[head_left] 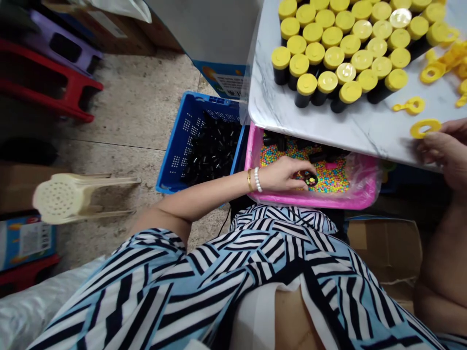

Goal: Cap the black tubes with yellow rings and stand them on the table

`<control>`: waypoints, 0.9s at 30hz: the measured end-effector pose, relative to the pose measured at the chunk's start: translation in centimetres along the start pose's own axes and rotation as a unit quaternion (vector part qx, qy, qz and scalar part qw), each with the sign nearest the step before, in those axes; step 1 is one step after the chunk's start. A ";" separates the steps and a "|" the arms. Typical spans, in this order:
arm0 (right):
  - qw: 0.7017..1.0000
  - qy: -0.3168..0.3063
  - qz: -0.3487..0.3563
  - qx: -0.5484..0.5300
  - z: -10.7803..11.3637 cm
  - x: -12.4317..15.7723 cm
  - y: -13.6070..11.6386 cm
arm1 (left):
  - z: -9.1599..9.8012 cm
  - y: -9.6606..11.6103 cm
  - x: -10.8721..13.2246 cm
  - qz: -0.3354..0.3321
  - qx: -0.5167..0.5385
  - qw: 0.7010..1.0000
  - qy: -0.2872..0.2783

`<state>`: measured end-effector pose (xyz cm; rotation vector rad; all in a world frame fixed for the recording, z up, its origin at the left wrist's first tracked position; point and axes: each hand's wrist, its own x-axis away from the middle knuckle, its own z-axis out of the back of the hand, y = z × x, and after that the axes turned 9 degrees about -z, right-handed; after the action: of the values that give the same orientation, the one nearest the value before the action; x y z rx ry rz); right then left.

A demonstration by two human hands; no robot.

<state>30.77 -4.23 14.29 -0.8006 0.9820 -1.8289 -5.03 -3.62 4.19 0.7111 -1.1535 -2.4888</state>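
My left hand (286,174) is down in the pink tray (310,199), its fingers round a dark round container (311,180) with small coloured beads inside. Multicoloured beads (330,177) and several black containers lie in the tray beside it. At the table's right edge my right hand (447,150) pinches a yellow ring piece (425,129). Several black containers with yellow caps (306,84) stand in rows on the marble-patterned table (292,119). A loose yellow piece (414,105) lies above the ring, and more yellow pieces (448,61) are heaped at the far right.
Left of the pink tray, a blue basket (170,141) holds many black containers (213,153). A cream stool (60,197) lies on the floor at the left, near red (78,99) and purple (65,43) stools. An open cardboard box (386,248) is below the tray.
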 end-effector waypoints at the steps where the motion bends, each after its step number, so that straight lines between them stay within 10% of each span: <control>1: 0.999 -0.015 -0.005 -0.030 -0.2 0.0 -0.3 | 0.3 0.8 -0.5 -0.016 0.001 0.999 0.048; 7: 0.977 -0.127 -0.061 -0.160 -2.3 0.8 -2.8 | 2.0 3.6 -5.7 -0.078 -0.042 0.959 0.270; 14: 0.979 -0.109 -0.051 -0.164 -3.1 -0.2 -2.7 | 1.6 3.1 -7.3 -0.059 -0.149 0.953 0.257; 22: 0.976 -0.184 -0.037 -0.108 -2.7 3.8 -3.2 | -0.1 -1.3 -1.3 -0.121 -0.175 0.976 -0.038; 27: 0.984 -0.150 -0.017 -0.095 -4.0 4.4 -2.8 | -1.7 -3.1 -1.3 -0.085 -0.282 0.922 -0.252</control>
<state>24.54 -6.20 15.36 -1.1789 0.9572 -1.5987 -3.19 -2.08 1.22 0.0011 -0.4420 -3.0372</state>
